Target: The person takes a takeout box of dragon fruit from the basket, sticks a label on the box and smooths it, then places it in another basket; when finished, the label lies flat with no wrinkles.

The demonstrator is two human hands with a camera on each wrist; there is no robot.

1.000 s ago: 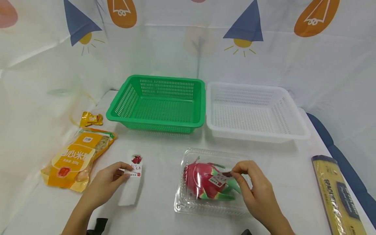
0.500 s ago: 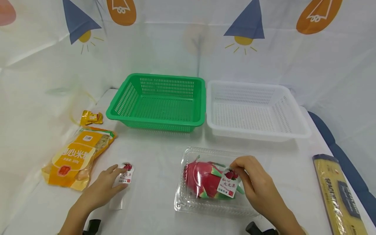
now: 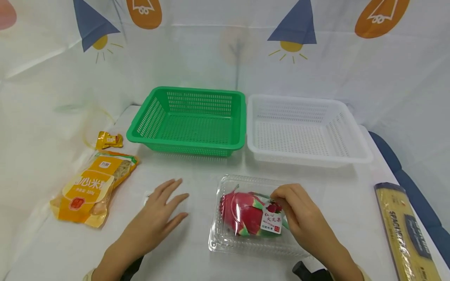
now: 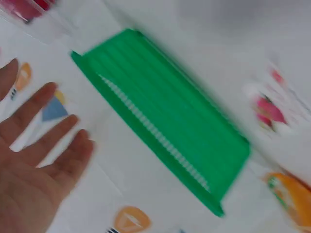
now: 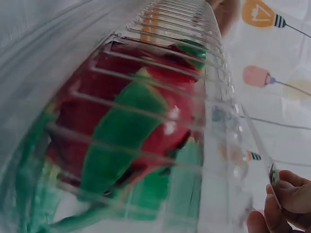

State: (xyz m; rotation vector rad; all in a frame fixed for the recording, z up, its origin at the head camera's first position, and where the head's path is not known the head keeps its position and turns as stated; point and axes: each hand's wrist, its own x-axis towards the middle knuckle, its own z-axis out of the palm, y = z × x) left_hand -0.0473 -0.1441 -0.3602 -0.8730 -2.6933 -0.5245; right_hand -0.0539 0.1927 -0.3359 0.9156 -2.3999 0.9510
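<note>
Splaying clear of the box's edge (image 3: 216, 214), left hand (image 3: 152, 222) hovers; right hand (image 3: 303, 217) pinches a label (image 3: 272, 220).

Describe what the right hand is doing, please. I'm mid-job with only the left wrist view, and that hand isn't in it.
Observer: The right hand pinches a white label near its top edge, over the clear box.

Operator: Which side of the label faces up?

Observer: The printed side, with a red fruit picture, faces the head camera. Whether the label touches the box, I can't tell.

Operator: Anything farther right that I'm missing?

Observer: Yes, a long yellow packet lies to the right of that hand, apart from it.
</note>
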